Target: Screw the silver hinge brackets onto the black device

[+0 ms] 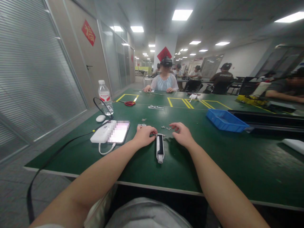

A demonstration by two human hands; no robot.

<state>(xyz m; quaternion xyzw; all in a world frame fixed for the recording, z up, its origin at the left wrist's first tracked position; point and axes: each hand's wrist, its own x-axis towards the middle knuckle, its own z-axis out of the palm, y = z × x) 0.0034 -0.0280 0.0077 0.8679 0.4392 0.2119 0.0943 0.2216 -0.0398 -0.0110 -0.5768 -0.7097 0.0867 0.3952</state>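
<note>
A white and black hand tool lies lengthwise on the green table between my hands. My left hand rests just left of the tool's far end, its fingers curled and pinched near a thin metal tip there. What it grips is too small to name. My right hand lies on the table to the right of the tool, fingers bent and a little apart, nothing seen in it. Several small metal rings lie just beyond both hands.
A phone on a white power bank with cable lies to the left, by a water bottle and white mouse. Red scissors lie further back. A blue tray stands right. Other people sit at the far end.
</note>
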